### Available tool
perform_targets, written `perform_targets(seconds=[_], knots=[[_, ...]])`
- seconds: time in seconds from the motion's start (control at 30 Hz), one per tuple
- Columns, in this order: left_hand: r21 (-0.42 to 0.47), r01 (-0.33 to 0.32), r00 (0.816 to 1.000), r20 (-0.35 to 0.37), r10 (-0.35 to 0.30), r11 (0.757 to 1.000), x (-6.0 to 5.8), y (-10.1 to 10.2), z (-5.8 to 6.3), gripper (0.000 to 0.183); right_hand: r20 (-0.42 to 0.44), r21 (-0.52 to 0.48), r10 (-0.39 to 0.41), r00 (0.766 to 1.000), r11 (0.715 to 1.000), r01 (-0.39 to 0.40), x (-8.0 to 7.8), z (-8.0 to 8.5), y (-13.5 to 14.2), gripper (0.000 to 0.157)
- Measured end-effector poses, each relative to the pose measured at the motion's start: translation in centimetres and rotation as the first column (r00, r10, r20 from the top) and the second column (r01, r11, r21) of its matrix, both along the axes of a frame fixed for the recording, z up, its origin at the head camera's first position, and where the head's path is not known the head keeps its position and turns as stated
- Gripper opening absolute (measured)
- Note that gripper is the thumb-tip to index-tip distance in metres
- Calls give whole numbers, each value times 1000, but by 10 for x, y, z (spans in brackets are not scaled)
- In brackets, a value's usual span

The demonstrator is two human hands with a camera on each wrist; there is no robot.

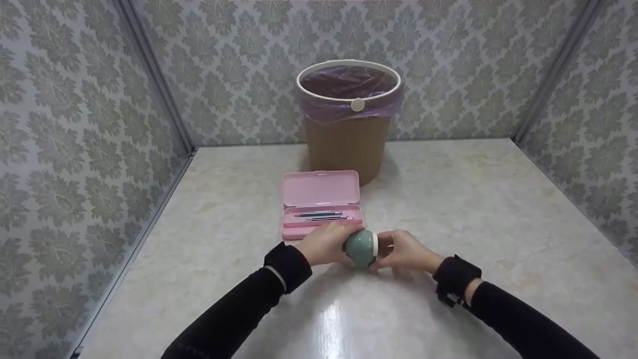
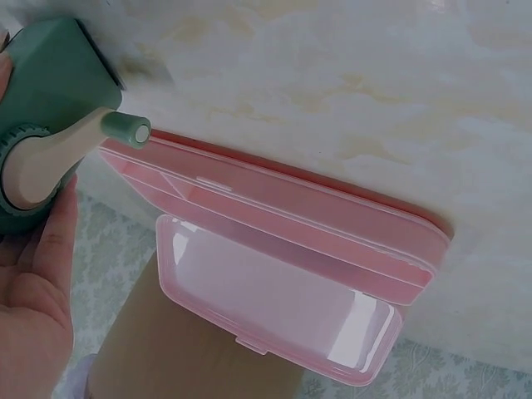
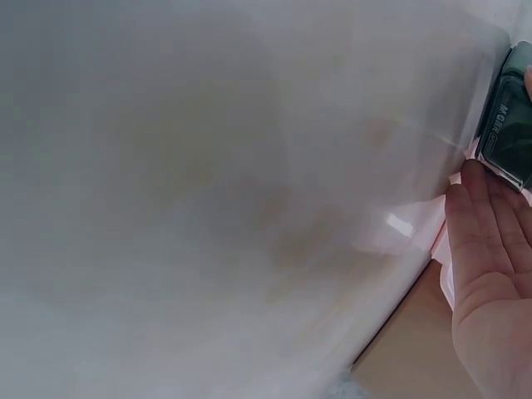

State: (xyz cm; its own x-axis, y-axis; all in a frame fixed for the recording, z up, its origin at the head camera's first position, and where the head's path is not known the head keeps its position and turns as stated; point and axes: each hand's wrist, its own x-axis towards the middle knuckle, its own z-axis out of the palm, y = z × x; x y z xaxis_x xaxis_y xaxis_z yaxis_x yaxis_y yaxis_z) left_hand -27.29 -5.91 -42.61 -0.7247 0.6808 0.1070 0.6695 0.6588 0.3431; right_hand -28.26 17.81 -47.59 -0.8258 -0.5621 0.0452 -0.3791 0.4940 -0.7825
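A green crank pencil sharpener (image 1: 360,248) is between my two hands, just in front of an open pink pencil case (image 1: 321,189). My left hand (image 1: 326,244) grips its left side. The left wrist view shows the sharpener's cream crank (image 2: 62,158) with a green knob, beside the left palm (image 2: 37,307). At the sharpener's white-rimmed right end, my right hand (image 1: 408,252) holds it between thumb and fingers. In the right wrist view only a dark green part of the sharpener (image 3: 509,125) shows, above the fingertips. Several pencils (image 1: 324,215) lie in the case.
Behind the pencil case stands a tall brown trash bin (image 1: 346,144) with a white rim and a purple liner bag (image 1: 349,110). Patterned wall panels (image 1: 239,75) enclose the marbled tabletop (image 1: 473,199) at the back and both sides.
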Motion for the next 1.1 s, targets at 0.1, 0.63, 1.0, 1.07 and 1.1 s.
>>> perform_targets(seconds=[0.1, 0.63, 1.0, 1.07, 1.1], knots=[[0, 10, 1000, -22, -10, 1000, 0, -1, 0, 70, -12, -7, 5, 1000, 1000, -5, -1, -1, 1, 46], [6, -21, 999, 27, 21, 1000, 0, 0, -2, 73, -21, 12, -33, 999, 999, 33, 6, -3, 28, 58], [4, -15, 1000, 10, 15, 1000, -2, 0, -3, 73, -7, 36, -59, 998, 998, 59, 8, 0, 40, 63], [2, -13, 1000, 4, 13, 1000, -2, 0, -3, 74, -4, 34, -59, 998, 998, 59, 8, 0, 44, 63], [3, -12, 1000, 4, 12, 1000, -2, 0, -3, 73, -3, 34, -58, 998, 998, 58, 9, 0, 46, 63]])
